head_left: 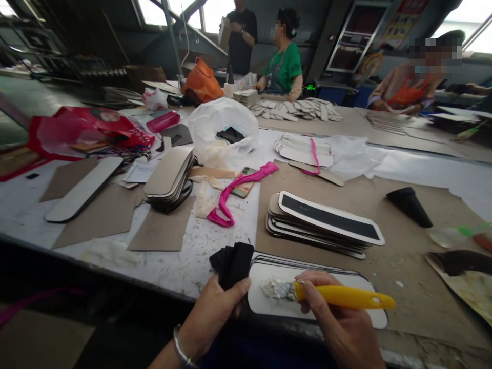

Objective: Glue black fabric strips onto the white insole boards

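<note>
In my right hand (334, 312) is a brush with a yellow handle (349, 296); its bristles (279, 288) are caked with whitish stuff. The bristles lie over the left part of a long white board with rounded ends (319, 307), on top of a low stack at the table's front edge. My left hand (221, 302) is closed on a bunch of black fabric strips (232, 264), thumb close to the board's left end. Behind this stack stands another pile of boards (315, 241), the top one (330, 216) bearing a black strip along its middle.
Brown cardboard (400, 266) covers the table's right part. A black cone (410, 205) lies there. Left of centre are a pink cloth strip (230, 197), a phone (246, 182), a board stack (169, 177) and a white plastic bag (223, 123). Across the table, several people work.
</note>
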Available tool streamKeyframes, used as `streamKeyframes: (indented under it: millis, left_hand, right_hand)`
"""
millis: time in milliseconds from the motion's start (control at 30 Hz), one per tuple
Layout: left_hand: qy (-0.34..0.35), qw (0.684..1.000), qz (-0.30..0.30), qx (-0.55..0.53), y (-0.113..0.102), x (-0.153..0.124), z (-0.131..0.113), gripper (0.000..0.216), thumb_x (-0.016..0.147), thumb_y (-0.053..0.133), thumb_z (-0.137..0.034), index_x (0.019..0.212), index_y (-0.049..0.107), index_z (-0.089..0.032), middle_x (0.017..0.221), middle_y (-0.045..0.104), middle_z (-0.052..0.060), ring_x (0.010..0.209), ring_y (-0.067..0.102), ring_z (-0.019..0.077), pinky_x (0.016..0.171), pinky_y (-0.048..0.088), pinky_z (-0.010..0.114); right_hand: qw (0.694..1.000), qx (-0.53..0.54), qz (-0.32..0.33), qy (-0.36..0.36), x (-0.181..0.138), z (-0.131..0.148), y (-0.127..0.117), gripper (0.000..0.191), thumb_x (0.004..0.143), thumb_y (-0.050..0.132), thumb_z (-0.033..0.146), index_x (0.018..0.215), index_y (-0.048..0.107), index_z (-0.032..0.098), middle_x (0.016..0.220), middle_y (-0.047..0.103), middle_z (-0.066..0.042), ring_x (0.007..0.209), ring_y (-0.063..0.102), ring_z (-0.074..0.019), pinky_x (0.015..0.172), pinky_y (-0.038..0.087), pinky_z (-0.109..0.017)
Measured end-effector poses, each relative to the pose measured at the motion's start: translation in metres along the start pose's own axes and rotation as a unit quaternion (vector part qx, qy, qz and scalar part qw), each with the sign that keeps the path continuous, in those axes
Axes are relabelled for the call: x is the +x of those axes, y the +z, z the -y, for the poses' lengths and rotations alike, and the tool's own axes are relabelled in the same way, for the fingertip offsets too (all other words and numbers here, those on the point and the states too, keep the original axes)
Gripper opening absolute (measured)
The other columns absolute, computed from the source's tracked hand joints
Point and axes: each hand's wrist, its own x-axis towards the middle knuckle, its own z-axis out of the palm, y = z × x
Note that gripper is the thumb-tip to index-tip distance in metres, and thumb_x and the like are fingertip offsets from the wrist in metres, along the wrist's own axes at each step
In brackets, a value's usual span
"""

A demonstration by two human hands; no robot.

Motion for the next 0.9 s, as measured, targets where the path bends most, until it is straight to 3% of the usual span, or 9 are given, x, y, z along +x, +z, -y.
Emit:
streamKeyframes:
  millis: [167,333,500,567,700,900]
  left_hand:
    - [-0.016,0.999,-0.003,0.039,0.0,0.002,0.001,0.045,0.07,0.054,-0.055,0.049,0.042,-0.018,0.045,0.042,-0.002,0.047,0.037,0.0101,0.051,0.028,0.024]
    - [-0.01,0.999,-0.011,0.04,0.0,0.003,0.005,0.043,0.071,0.055,-0.054,0.051,0.043,-0.018,0.046,0.042,-0.003,0.048,0.039,0.0117,0.051,0.03,0.025]
    - [-0.02,0.998,-0.015,0.051,-0.001,0.002,0.006,0.044,0.07,0.054,-0.055,0.049,0.043,-0.019,0.046,0.043,-0.002,0.048,0.041,0.0124,0.052,0.031,0.025]
    - [-0.025,0.999,-0.011,0.044,-0.001,0.001,0.004,0.044,0.069,0.055,-0.056,0.05,0.043,-0.019,0.046,0.043,-0.002,0.048,0.04,0.0121,0.051,0.031,0.025]
    - [-0.037,0.998,-0.025,0.047,0.0,0.0,0.002,0.045,0.064,0.057,-0.061,0.052,0.044,-0.019,0.047,0.043,-0.003,0.048,0.039,0.0126,0.051,0.031,0.026]
    - [-0.031,0.997,-0.036,0.068,0.001,0.002,0.012,0.049,0.063,0.055,-0.065,0.048,0.045,-0.019,0.046,0.044,-0.002,0.049,0.042,0.0144,0.052,0.032,0.027]
  right_hand:
    - [0.999,-0.024,-0.019,-0.026,-0.005,0.0,0.003,0.017,0.08,0.057,0.036,0.079,0.063,0.02,0.087,0.062,-0.006,0.068,0.057,-0.0167,0.055,0.049,-0.025]
    - [0.996,-0.044,0.022,-0.077,-0.007,-0.004,0.005,0.013,0.081,0.055,0.03,0.08,0.062,0.019,0.085,0.062,-0.008,0.076,0.06,-0.0202,0.052,0.051,-0.025]
    - [0.993,-0.093,-0.033,-0.068,-0.011,-0.002,-0.001,0.012,0.082,0.055,0.031,0.081,0.061,0.021,0.088,0.061,-0.005,0.078,0.059,-0.0182,0.067,0.051,-0.026]
    - [0.991,-0.099,-0.032,-0.088,-0.013,0.0,0.002,0.01,0.083,0.054,0.029,0.082,0.06,0.022,0.088,0.06,-0.004,0.081,0.059,-0.0178,0.074,0.051,-0.027]
    - [0.979,-0.122,0.008,-0.164,-0.013,-0.002,0.008,0.007,0.084,0.052,0.021,0.086,0.058,0.021,0.086,0.06,-0.005,0.083,0.059,-0.0173,0.072,0.052,-0.026]
    - [0.951,-0.25,-0.046,-0.178,-0.013,-0.016,-0.016,0.006,0.084,0.05,0.02,0.085,0.056,0.019,0.083,0.06,-0.006,0.081,0.059,-0.0182,0.073,0.051,-0.029]
